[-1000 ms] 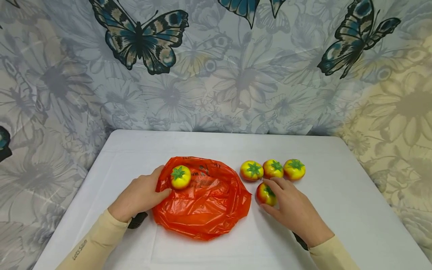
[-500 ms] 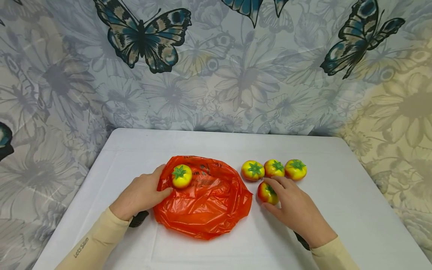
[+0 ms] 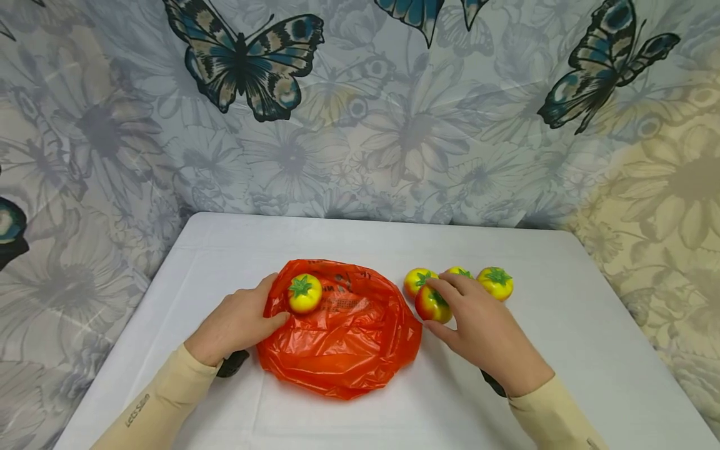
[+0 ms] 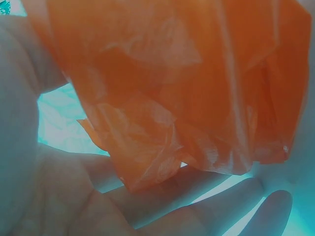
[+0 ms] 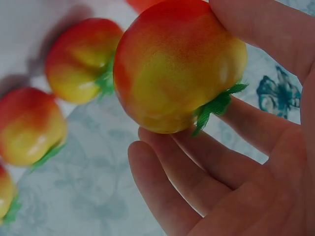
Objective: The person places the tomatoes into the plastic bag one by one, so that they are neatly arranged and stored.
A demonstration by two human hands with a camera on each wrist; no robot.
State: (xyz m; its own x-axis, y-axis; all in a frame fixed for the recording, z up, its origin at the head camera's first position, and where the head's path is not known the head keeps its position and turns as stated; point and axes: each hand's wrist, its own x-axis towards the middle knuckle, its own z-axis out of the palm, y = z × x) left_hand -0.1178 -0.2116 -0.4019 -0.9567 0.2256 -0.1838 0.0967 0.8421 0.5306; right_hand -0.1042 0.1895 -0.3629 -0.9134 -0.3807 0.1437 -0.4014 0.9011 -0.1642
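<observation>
A crumpled red plastic bag [image 3: 349, 331] lies on the table with one red-and-yellow tomato [image 3: 305, 294] on its upper left part. My left hand [image 3: 239, 322] holds the bag by its left edge, the thumb on the near side; in the left wrist view the plastic [image 4: 162, 73] hangs between thumb and fingers. Just right of the bag, my right hand [image 3: 484, 325] grips another tomato [image 3: 432, 305] between thumb and fingertips. This tomato [image 5: 177, 69] fills much of the right wrist view, its green leafy top turned toward the palm.
Behind the right hand, three more tomatoes stand in a row: a left one [image 3: 417, 280], a partly hidden middle one [image 3: 460, 271] and a right one [image 3: 495, 283]. They rest on a white table [image 3: 270, 240] before a butterfly-and-flower backdrop [image 3: 405, 137].
My right hand has lifted the near tomato and moved it slightly left and up toward the bag, now covering part of the row. The left hand stays on the bag's edge.
</observation>
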